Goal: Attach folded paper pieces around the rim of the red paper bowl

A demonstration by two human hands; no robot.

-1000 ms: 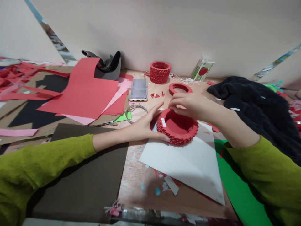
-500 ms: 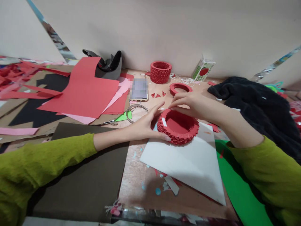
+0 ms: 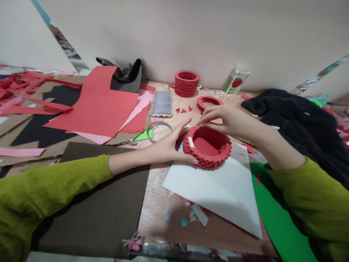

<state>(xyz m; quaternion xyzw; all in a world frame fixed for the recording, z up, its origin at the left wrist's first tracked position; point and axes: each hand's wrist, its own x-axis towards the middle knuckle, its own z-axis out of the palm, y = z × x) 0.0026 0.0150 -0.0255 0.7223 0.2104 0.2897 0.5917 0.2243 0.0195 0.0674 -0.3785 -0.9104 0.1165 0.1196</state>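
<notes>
A round red folded-paper bowl (image 3: 214,160) with a zigzag rim sits on a white sheet (image 3: 215,189). A small white strip (image 3: 191,142) lies on its left rim. My left hand (image 3: 174,145) rests against the bowl's left side, thumb at the front and fingers spread behind. Over the back rim, my right hand (image 3: 218,118) has its fingertips bent down close together; whatever they pinch is too small to make out. Behind it lies a thinner red paper ring (image 3: 201,103), partly covered by that hand. A taller red paper cylinder (image 3: 187,87) stands near the wall.
Small red triangles (image 3: 183,111), a phone (image 3: 161,103) and a metal bangle (image 3: 149,133) lie behind my left hand. Red sheets (image 3: 95,105) and a cap (image 3: 131,78) are at the left. A drink carton (image 3: 236,82), black cloth (image 3: 297,120) and green sheet (image 3: 280,218) are right.
The right hand has shifted very slightly at the bowl's back rim, its fingertips a little lower and closer together. The left hand and bowl have hardly moved.
</notes>
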